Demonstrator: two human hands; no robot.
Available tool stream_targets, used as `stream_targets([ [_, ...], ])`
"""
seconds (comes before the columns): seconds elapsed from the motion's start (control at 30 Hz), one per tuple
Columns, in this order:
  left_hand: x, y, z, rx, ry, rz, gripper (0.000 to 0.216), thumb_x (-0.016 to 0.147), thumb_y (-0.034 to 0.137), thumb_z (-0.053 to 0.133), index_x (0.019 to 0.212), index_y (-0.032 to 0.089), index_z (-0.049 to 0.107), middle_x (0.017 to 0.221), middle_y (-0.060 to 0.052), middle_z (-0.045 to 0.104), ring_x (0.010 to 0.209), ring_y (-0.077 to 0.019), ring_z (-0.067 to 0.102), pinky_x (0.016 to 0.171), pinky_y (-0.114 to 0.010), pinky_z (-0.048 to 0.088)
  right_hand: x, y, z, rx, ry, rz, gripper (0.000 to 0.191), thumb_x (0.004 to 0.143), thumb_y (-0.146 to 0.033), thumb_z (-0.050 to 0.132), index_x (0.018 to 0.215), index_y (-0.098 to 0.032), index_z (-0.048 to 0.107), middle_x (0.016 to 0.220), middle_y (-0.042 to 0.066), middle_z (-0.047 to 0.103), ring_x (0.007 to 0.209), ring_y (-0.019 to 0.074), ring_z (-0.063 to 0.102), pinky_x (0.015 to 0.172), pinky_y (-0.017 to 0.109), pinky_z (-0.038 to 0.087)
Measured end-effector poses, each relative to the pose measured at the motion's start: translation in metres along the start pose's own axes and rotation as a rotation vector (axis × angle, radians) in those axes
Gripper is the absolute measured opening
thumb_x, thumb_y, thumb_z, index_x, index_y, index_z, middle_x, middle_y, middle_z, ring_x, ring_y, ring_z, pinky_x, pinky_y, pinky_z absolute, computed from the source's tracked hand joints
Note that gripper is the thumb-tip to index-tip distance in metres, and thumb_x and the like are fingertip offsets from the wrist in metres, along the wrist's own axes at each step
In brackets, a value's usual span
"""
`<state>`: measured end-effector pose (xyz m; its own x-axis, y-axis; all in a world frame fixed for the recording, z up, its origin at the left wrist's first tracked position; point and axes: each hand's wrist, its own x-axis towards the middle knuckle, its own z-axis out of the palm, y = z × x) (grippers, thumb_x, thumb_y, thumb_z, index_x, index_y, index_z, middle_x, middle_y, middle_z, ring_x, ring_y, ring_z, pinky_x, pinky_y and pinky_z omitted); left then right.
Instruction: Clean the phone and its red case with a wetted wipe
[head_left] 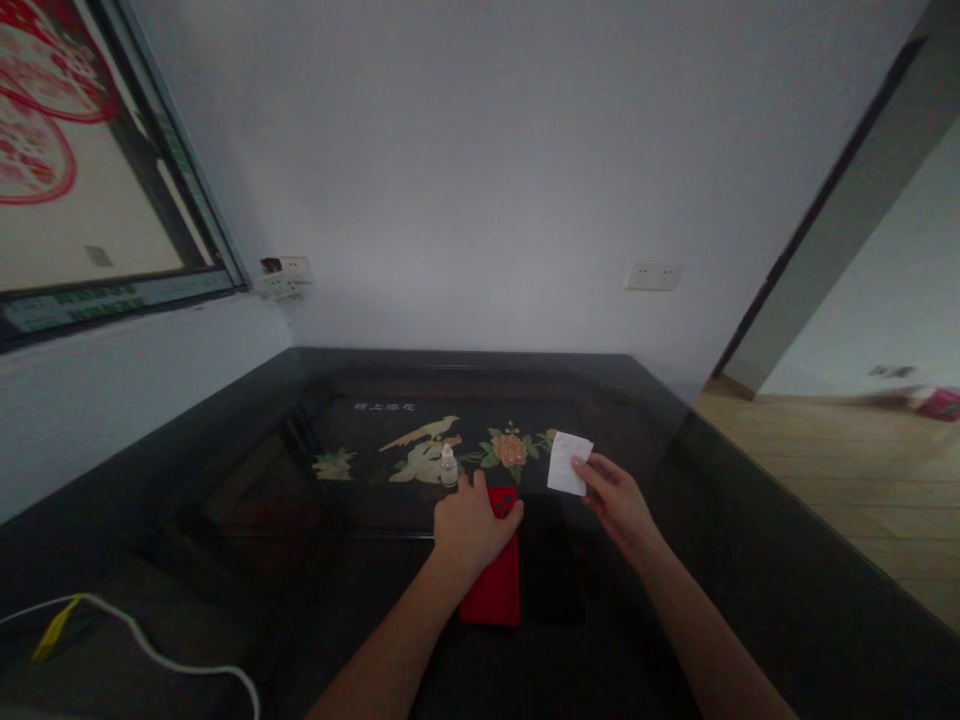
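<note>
My left hand (471, 525) lies on top of a red phone (496, 585) that rests on the black table (225, 520), its fingers curled round the phone's upper edge. My right hand (613, 500) pinches a small white square cloth or paper (568, 463) and holds it just above the table. A second, black phone (551, 560) lies flat right of the red one, between my two hands. A small clear dropper bottle (448, 466) stands upright just beyond my left hand.
The tabletop shows a painted bird and flower design (450, 445). A white cable with a yellow tag (112, 625) crosses the near left corner. White walls with sockets (652, 276) stand behind; a doorway onto a wooden floor (847, 470) opens at right.
</note>
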<state>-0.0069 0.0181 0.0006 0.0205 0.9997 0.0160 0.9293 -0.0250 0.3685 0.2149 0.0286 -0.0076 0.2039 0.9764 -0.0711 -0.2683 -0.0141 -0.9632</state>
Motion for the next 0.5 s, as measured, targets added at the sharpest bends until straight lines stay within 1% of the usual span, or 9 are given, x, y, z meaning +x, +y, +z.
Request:
stream_targets([
  [0.17,0.0,0.001,0.003,0.044,0.011,-0.001,0.069,0.087,0.069,0.05,0.127,0.012,0.055,0.118,-0.023,0.061,0.1,-0.0381,0.066,0.085,-0.044,0.048,-0.001,-0.001,0.002,-0.023,-0.002,0.008,0.038,0.065,-0.042,0.092,0.091,-0.02,0.077,0.086,0.003,0.075,0.063,0.0118,0.062,0.046,0.019,0.044],
  [0.33,-0.002,0.003,0.008,0.066,0.053,0.02,0.065,0.087,0.063,0.055,0.126,0.011,0.055,0.12,-0.023,0.058,0.111,-0.0401,0.06,0.087,-0.044,0.049,-0.003,-0.002,0.003,-0.054,-0.014,-0.004,0.039,0.063,-0.043,0.092,0.091,-0.02,0.078,0.087,0.004,0.076,0.064,0.0138,0.063,0.047,0.021,0.044],
  [0.5,-0.002,0.006,0.012,0.079,0.083,0.027,0.06,0.088,0.06,0.056,0.125,0.013,0.057,0.125,-0.023,0.055,0.116,-0.0401,0.055,0.088,-0.044,0.05,-0.003,0.0,0.004,-0.077,-0.018,-0.003,0.038,0.064,-0.045,0.091,0.09,-0.021,0.078,0.086,0.004,0.077,0.064,0.0139,0.063,0.047,0.02,0.044],
])
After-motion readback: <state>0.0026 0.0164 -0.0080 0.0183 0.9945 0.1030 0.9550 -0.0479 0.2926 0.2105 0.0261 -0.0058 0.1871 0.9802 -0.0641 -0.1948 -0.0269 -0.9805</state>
